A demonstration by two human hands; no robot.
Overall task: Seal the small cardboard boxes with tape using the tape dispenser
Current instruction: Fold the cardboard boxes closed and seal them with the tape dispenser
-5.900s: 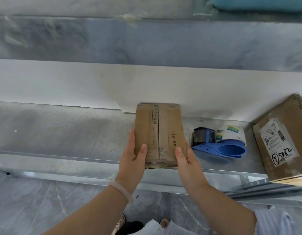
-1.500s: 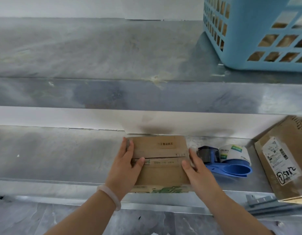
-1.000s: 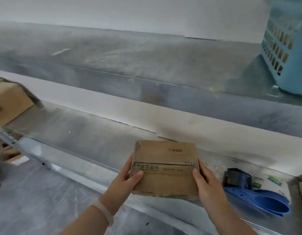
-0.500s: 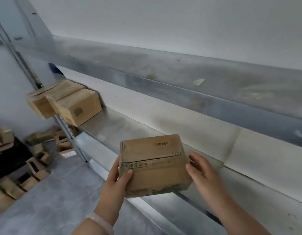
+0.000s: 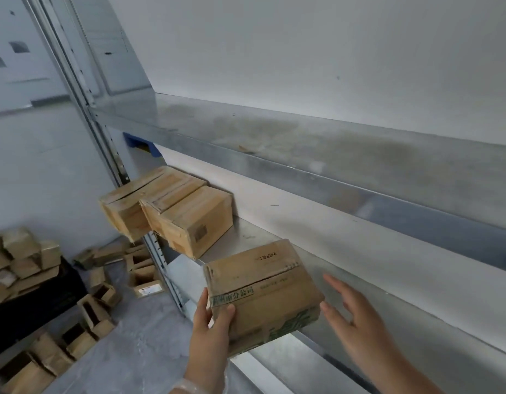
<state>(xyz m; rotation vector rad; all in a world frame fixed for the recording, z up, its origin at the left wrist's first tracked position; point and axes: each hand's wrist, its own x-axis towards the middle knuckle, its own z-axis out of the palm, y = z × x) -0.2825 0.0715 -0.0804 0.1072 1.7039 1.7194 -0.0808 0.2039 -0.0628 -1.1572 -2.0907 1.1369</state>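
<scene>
I hold a small brown cardboard box (image 5: 263, 291) with green print over the front edge of the metal shelf (image 5: 345, 314). My left hand (image 5: 210, 334) grips its left side, thumb on top and fingers underneath. My right hand (image 5: 357, 317) is just off the box's right side, fingers spread and straight, the thumb close to the box's corner. The tape dispenser is out of view.
Three closed cardboard boxes (image 5: 172, 206) stand together at the shelf's left end by the metal upright (image 5: 115, 166). Several open small boxes (image 5: 87, 311) lie scattered on the grey floor at lower left. An upper metal shelf (image 5: 331, 155) runs above.
My view has swung left, away from the dispenser. The box has been lifted off the shelf and carried left. My right hand has come off its right side and opened.
</scene>
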